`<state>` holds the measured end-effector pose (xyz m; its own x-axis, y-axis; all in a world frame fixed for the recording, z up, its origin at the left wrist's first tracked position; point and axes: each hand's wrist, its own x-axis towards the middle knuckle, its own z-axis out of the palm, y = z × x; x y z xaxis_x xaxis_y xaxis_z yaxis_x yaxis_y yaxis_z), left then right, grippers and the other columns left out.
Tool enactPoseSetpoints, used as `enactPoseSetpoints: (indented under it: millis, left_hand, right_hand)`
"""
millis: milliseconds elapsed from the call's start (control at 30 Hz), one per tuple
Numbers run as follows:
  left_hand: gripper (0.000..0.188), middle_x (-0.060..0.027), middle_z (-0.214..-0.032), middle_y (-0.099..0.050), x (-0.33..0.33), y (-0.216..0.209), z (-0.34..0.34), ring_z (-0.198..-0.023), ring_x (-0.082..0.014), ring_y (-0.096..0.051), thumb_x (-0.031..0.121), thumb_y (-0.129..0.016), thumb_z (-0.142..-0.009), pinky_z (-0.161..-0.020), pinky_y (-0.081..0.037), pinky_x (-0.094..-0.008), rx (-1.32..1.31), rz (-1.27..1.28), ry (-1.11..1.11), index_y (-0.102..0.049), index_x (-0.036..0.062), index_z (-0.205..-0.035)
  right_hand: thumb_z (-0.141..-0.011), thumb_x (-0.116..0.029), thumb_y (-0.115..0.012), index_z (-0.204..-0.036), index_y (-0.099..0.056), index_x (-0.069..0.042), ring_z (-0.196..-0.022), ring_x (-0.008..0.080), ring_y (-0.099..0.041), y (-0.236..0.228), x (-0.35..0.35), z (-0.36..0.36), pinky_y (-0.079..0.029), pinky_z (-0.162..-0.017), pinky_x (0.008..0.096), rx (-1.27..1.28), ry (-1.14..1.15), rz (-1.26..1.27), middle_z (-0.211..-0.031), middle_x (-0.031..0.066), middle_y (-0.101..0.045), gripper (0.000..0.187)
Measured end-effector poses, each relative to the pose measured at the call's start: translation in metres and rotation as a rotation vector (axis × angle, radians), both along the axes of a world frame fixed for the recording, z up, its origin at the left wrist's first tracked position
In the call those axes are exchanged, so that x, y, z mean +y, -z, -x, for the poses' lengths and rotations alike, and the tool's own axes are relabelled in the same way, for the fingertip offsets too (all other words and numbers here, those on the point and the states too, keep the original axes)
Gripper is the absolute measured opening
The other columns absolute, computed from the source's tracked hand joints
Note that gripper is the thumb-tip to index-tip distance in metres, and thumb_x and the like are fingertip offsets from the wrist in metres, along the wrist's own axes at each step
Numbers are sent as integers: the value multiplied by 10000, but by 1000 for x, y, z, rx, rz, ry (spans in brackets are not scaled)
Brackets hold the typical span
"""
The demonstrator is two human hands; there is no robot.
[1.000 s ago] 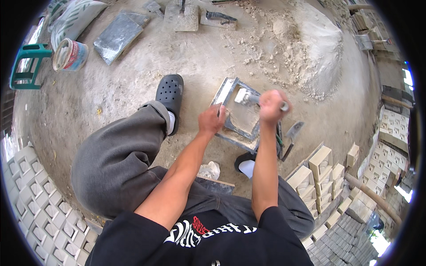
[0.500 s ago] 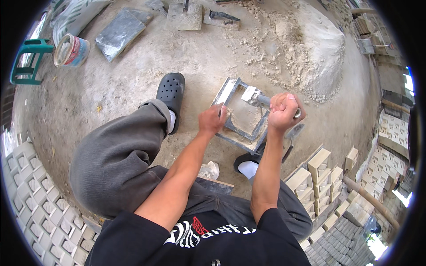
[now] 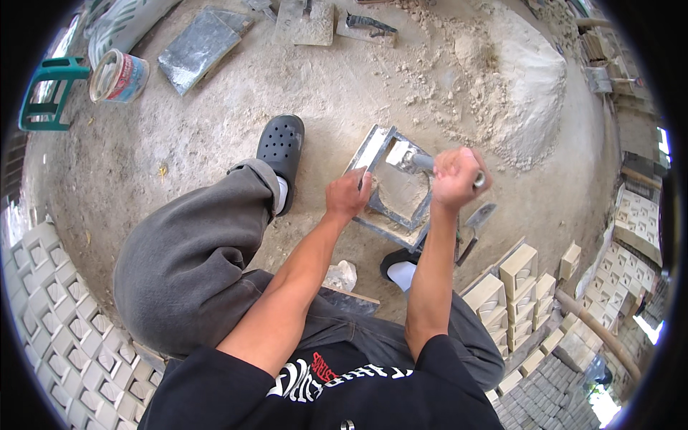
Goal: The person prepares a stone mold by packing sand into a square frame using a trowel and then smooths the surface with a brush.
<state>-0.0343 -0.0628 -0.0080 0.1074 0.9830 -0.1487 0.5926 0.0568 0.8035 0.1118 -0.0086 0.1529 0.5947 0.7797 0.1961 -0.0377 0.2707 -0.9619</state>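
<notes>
We are steadying the square metal mould [image 3: 390, 188] on the ground, left hand [image 3: 347, 197] curled on its near rim, while our right hand [image 3: 453, 174], fisted around a metal tamper [image 3: 412, 162], is packing the damp mix just beyond our fingertips; strikes should be landing flat and evenly.

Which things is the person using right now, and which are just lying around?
In use:
- square metal mould, steadied by the left hand
- metal tamper, gripped in the right hand

Lying about:
- trowel
- green stool
- bucket
- stacked blocks
- sand heap
</notes>
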Motion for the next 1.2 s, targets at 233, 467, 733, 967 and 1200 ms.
enactPoseSetpoints:
  millis: [233, 467, 733, 967, 1200]
  left_hand:
    - [331, -172, -973, -687, -1, 7, 2, -860, -375, -657, 325, -489, -944, -749, -522, -445, -3, -24, 10, -697, 88, -1047]
    - [335, -151, -1008, -696, 1, -6, 1, -898, -341, -671, 317, -502, -934, -785, -532, -418, 22, 43, 22, -710, 85, -1055]
    - [349, -144, -1044, -694, 5, -4, -1, -918, -331, -672, 324, -491, -942, -796, -532, -408, 28, 32, 16, -708, 78, -1060]
    - [360, -189, -983, -684, -3, 1, -2, -881, -377, -660, 339, -477, -957, -774, -521, -440, -15, -3, 2, -704, 72, -1040]
    - [364, -176, -962, -692, -2, 2, -1, -862, -376, -666, 343, -473, -958, -777, -521, -444, 42, 44, 20, -695, 74, -1059]
  right_hand:
    - [-827, -40, -475, -540, -421, -10, -415, 96, -391, 12, 2, 3, -308, -400, 268, -28, -49, 31, -489, 26, -425, 294]
    - [-819, -43, -477, -542, -431, 1, -418, 93, -388, 16, -7, 6, -309, -397, 267, -68, -2, -42, -492, 25, -434, 284]
    - [-835, -58, -465, -542, -440, 12, -413, 91, -398, 9, -1, -2, -296, -387, 265, -41, -63, -68, -490, 22, -438, 302]
    - [-818, -38, -469, -554, -479, 8, -415, 84, -429, 17, 2, -3, -302, -385, 264, -187, -73, -74, -489, 21, -471, 269]
    - [-840, -46, -446, -542, -403, -20, -405, 104, -367, -17, -24, -20, -314, -399, 268, -10, -29, -98, -477, 45, -411, 302]
